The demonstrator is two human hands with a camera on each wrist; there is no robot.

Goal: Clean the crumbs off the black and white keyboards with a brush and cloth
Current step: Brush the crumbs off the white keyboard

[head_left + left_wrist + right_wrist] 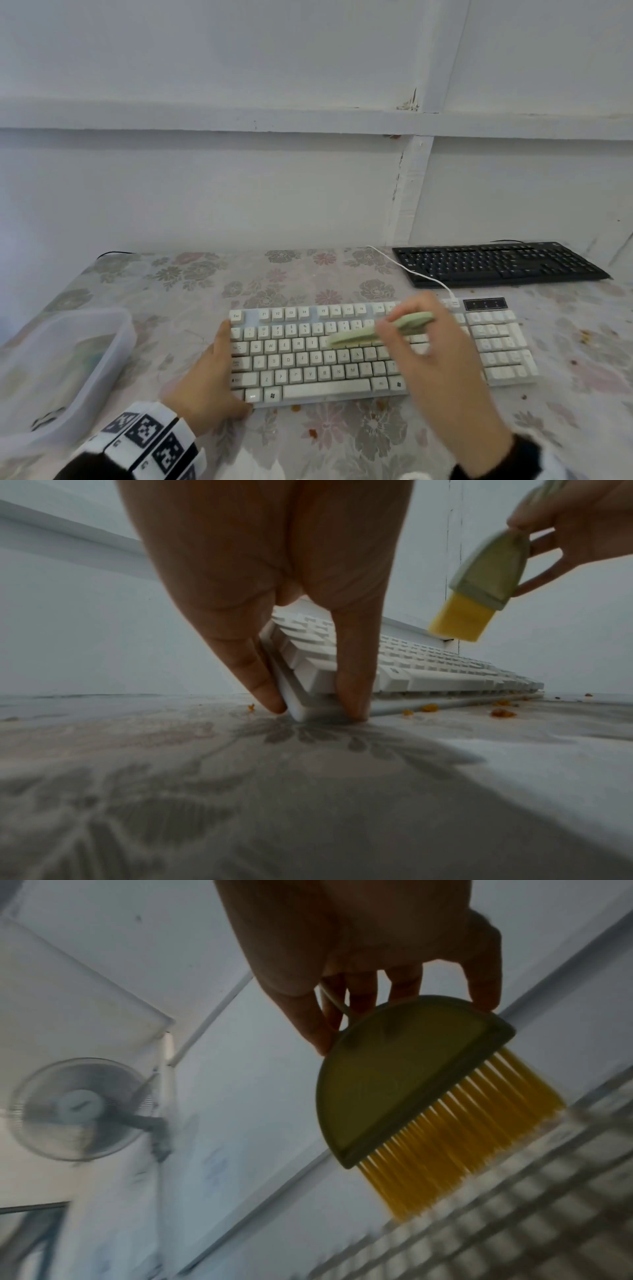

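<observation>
I'm brushing the white plastic keyboard (pixel 373 353) mid-table; right hand (pixel 435 363) pinching the pale-green, yellow-bristled brush (pixel 380 330) over its middle rows, left hand (pixel 209 387) gripping its left edge; next I'm sweeping crumbs off the front; black keyboard (pixel 496 263) untouched, I'm guessing.

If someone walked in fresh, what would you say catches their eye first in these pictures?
Probably the brush, green-backed with bright yellow bristles, gripped by the right hand over the middle of the white keyboard. The left hand pinches that keyboard's near left corner. Orange crumbs dot the flowered tablecloth along its front edge, and the black keyboard lies at the far right.
</observation>
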